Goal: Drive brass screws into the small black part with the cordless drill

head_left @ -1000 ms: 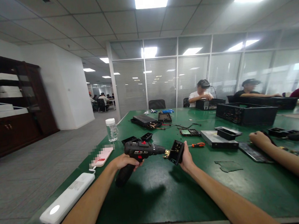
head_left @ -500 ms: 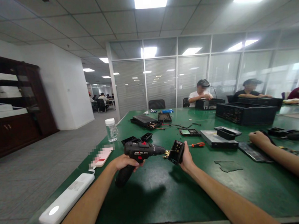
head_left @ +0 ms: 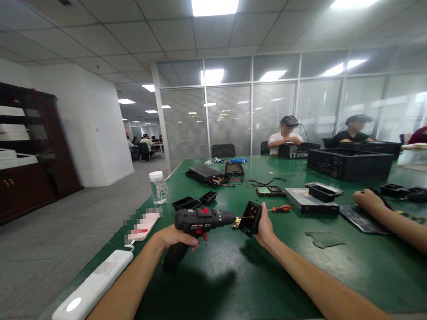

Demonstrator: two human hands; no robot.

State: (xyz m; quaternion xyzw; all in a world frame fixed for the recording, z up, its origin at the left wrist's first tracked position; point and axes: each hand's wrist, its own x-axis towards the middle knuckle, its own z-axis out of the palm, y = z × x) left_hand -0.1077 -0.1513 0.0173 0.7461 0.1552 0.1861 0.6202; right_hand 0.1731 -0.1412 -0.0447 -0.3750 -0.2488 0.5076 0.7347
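Note:
A black cordless drill [head_left: 199, 219] with red switches is gripped around its handle by my left hand [head_left: 182, 237]. Its bit points right, into the open side of a small black plastic box [head_left: 250, 218]. My right hand [head_left: 265, 227] holds that box tilted above the table, fingers mostly behind it. Brass-coloured parts show inside the box, and a few small gold-coloured pieces [head_left: 236, 223] appear just left of it. Whether the bit touches a screw I cannot tell. An orange-handled screwdriver [head_left: 282, 209] lies just beyond my right hand.
On the green table [head_left: 224, 297] lie a white power strip [head_left: 92, 288], a phone [head_left: 145, 227], a water bottle [head_left: 158, 188], small black boxes [head_left: 185, 202], a silver drive case [head_left: 309, 202] and a glass shard [head_left: 325, 238]. At right, a co-worker's arm [head_left: 399, 222] reaches in; black computer cases [head_left: 350, 163] stand behind.
The whole view has shifted slightly. The drill and the black box stay together in my hands, with the bit still inside the box.

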